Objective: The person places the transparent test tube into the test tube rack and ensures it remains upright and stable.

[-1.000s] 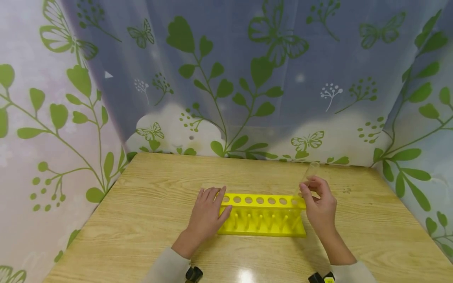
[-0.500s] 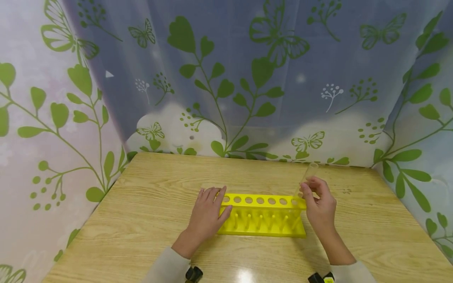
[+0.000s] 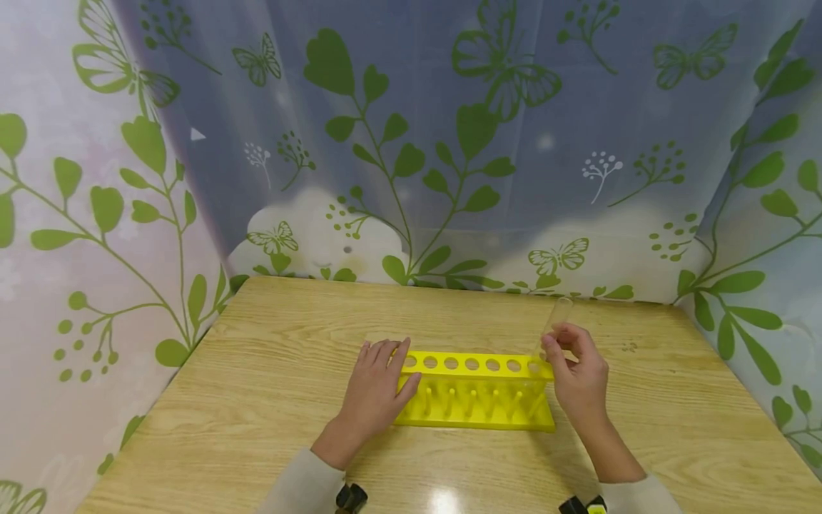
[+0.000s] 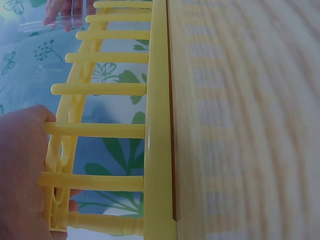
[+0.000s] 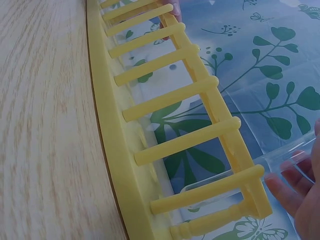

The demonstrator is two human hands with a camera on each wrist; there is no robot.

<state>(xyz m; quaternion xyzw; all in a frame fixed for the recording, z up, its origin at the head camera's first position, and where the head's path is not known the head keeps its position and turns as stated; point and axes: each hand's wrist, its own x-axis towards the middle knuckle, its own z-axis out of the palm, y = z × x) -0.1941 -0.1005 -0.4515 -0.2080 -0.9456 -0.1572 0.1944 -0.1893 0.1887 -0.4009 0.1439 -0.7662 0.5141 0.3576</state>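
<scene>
A yellow test tube rack (image 3: pixel 475 424) stands upright on the wooden table, with a row of round holes along its top and pegs below. My left hand (image 3: pixel 375 385) grips the rack's left end by the top bar, thumb at the front and fingers over the bar; the left wrist view shows the palm against that bar. Between thumb and fingers, my right hand (image 3: pixel 584 375) pinches a clear test tube (image 3: pixel 561 313) at the rack's right end. The tube leans, and its lower part passes through the last hole. In the right wrist view, the tube's rounded end (image 5: pixel 192 189) lies behind the endmost peg.
The wooden table (image 3: pixel 270 335) runs back to a patterned curtain (image 3: pixel 411 157), with more printed cloth on both sides. Black wrist straps (image 3: pixel 352 497) show at the bottom of the head view.
The test tube has shifted slightly down and to the left, and my right hand has moved a little left with it. My left hand and the rack have stayed in place.
</scene>
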